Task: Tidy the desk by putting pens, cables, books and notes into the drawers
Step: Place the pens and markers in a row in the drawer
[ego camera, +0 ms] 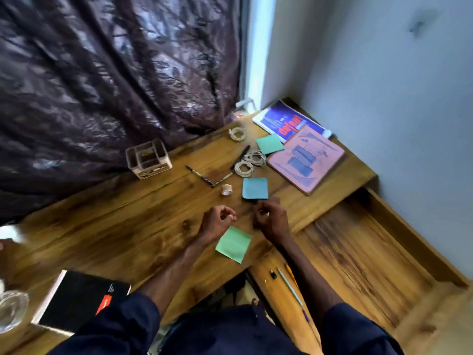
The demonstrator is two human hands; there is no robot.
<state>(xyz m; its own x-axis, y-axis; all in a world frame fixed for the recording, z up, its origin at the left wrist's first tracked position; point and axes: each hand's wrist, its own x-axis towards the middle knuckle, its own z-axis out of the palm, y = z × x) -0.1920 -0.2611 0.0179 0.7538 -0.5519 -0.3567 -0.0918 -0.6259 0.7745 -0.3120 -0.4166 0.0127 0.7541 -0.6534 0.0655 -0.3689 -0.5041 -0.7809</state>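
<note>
Above the tabletop (122, 226), left hand (217, 221) and right hand (271, 219) side by side, not touching. Left grip curled closed, nothing seen inside. Right grip curled too, with a pale glint at the fingers; cannot tell whether holding anything. Between the wrists, a green note (233, 244) flat by the front edge. Beyond the hands, a blue note (255, 188), tape roll (226, 189), pens (199, 172) and coiled cables (244, 168). At the far corner, books (305, 160). To the right, an open drawer (358, 252). Beside it, a narrow drawer (268, 298) with a blue pen (290, 288) inside.
</note>
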